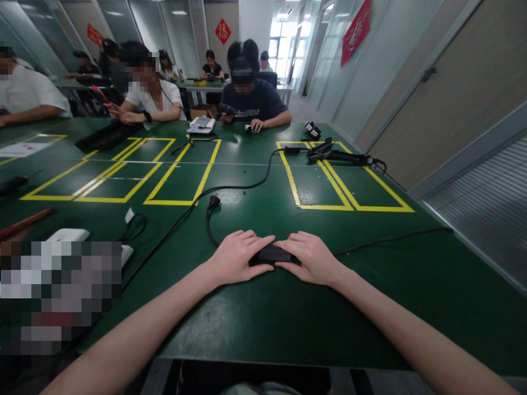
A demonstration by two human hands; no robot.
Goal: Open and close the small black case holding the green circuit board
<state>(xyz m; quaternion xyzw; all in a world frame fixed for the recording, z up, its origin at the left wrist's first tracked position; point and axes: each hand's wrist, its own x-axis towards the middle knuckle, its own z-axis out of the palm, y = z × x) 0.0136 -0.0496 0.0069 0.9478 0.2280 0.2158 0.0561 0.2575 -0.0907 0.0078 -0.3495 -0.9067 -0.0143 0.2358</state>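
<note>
A black power adapter (275, 254) lies on the green table between my two hands. Around its left end, the thumb and fingers of my left hand (239, 255) are closed. On the opposite end, my right hand (308, 257) grips it in the same way, thumb on the near side. From under my left hand a short black cord runs up to a plug (214, 202) resting on the table. Another thin black cable (391, 240) leaves beside my right hand toward the table's right edge. The adapter's ends are hidden by my fingers.
Yellow tape rectangles (327, 207) mark the green table (255, 323). A long black cable (230, 187) crosses it to a black folded device (341, 156) at the right. Across the table, a person in a dark shirt (257, 104) works; others sit left. A white device (201, 125) stands farther back.
</note>
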